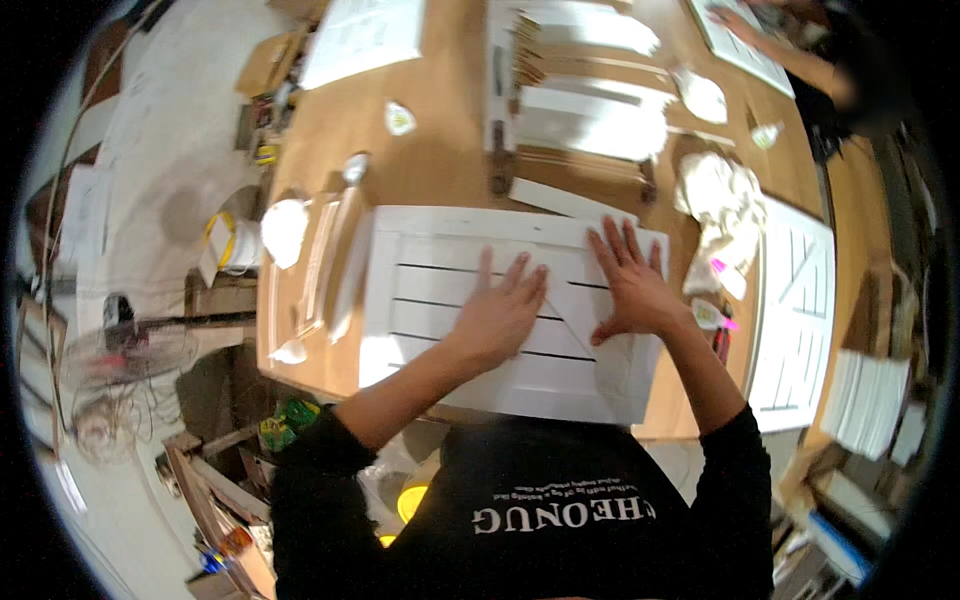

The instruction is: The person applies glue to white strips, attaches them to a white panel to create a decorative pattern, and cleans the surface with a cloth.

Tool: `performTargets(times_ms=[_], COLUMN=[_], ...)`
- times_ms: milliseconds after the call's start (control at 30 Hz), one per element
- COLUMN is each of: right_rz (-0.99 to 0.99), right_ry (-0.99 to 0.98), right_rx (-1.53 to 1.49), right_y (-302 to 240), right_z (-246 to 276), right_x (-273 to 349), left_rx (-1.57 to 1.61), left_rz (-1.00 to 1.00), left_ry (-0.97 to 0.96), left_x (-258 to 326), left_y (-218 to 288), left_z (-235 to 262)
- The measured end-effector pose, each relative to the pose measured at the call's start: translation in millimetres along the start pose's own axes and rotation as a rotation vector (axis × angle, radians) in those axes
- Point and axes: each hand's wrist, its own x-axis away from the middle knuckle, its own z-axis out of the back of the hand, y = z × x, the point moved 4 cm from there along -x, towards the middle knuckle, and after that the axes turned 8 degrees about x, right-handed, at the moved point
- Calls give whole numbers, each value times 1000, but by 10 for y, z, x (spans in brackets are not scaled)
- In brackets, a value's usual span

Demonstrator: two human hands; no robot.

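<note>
A white rectangular panel [430, 355] with dark slots and a diagonal line lies flat before me, along the near edge of the wooden table. My left hand [502, 312] rests on its middle, palm down, fingers stretched forward. On the panel's right part lies my right hand [637, 288], its fingers spread wide and the thumb pointing left. Neither hand grips anything. Just past the panel's far edge is a narrow white strip [570, 198], close to my right fingertips.
White slats [590, 120] are stacked at the back. A crumpled cloth [718, 205] and small bottles [400, 118] lie about. Another white panel [795, 320] is at the right. A co-worker's hand [735, 22] touches a panel at the far right. A fan [130, 355] stands left.
</note>
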Motion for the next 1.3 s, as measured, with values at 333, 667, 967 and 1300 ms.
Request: performTargets(times_ms=[333,667,967,1300], right_rz=[74,181,317,303], right_ry=[577,508,434,-43], right_rx=[-924,-823,-1047,-1879], right_y=[449,-391,-806,-1607], right_z=[-182,-11,-172,-590], right_x=[611,633,457,123], left_rx=[345,77,785,946], left_rz=[821,1047,895,525], left_ry=[1137,875,1073,965], left_x=[1837,2154,2113,1576], left_y=[-1172,-1621,-1326,139], left_z=[-226,-345,-284,-329])
